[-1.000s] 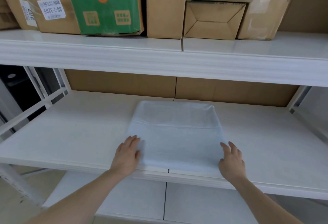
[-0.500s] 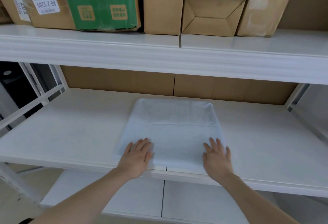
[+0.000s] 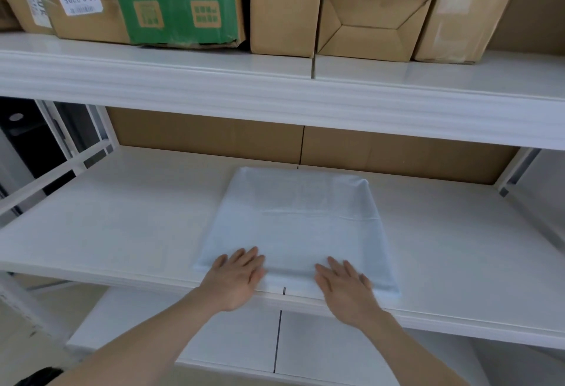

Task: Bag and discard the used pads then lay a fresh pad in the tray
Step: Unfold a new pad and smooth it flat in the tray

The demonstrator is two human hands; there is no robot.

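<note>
Left hand: the left hand [image 3: 237, 278] lay flat at lower centre of the frame, fingers [image 3: 244, 258] straight and a little spread, pressing the near left part of the pad.
Right hand: the right hand [image 3: 344, 286] lay flat just right of it, fingers [image 3: 336, 266] straight, holding nothing, on the pad's near edge.
Pad: the pale blue pad [image 3: 298, 229] lay spread in mid-frame on the middle shelf [image 3: 122, 223], its near edge at the shelf's front lip.
Used pads and bag: none were in view.
Tray: no raised rim showed; whether the shelf served as the tray could not be told.
Far: cardboard boxes [image 3: 284, 6] and a green box [image 3: 174, 3] stood on the upper shelf [image 3: 428, 79] at the top of the frame.
Progress: the fresh pad looked laid and under smoothing, so likely the last step; the discarding could not be confirmed.
</note>
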